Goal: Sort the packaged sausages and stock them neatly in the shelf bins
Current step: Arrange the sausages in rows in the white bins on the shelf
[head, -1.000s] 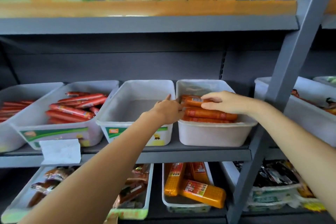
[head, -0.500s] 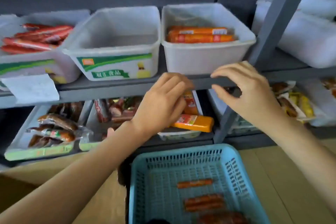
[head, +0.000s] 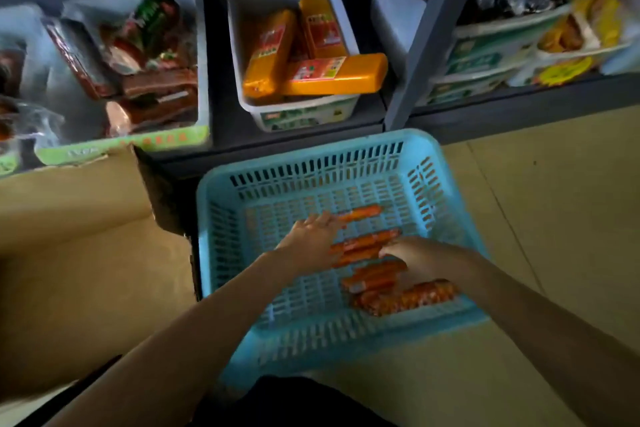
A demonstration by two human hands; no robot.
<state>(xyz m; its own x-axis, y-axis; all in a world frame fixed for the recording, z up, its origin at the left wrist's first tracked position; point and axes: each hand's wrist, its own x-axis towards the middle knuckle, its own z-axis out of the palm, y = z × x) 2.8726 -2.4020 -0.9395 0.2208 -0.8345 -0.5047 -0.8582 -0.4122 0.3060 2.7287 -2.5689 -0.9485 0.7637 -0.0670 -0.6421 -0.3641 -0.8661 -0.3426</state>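
**Listener:** What lies in front of you, from the left?

**Me:** At far left a brown cardboard box [head: 79,253] sits on the floor. Above it, on the lowest shelf, a clear bin with a green front [head: 204,80] holds dark red and brown vacuum packs [head: 152,80], jumbled. Just right of that stands a white bin [head: 239,45] with three thick orange sausage logs [head: 332,74]: two lean upright, one lies across the front.

**Listener:** And your hands?

**Me:** Both are down inside a light blue slotted basket [head: 221,253] on the floor, below the white bin. My left hand [head: 311,239] is stretched flat, fingers straight and together, the tips touching the end of a single thin orange sausage [head: 362,212] at the back of the basket. I grip nothing with it.

**Listener:** The right one?

**Me:** My right hand [head: 415,258] lies just beside the left, not touching it. It rests on the loose sausages [head: 367,246] in the middle of the basket, fingers bent over them. The picture is blurred, so I cannot tell whether they truly clasp one.

**Listener:** Anything nearer you?

**Me:** A darker red netted pack [head: 405,298] lies at the front of the basket, partly under my right wrist. Further right, a grey shelf post [head: 426,45] rises, and beyond it more bins [head: 485,55] hold dark and yellow packets.
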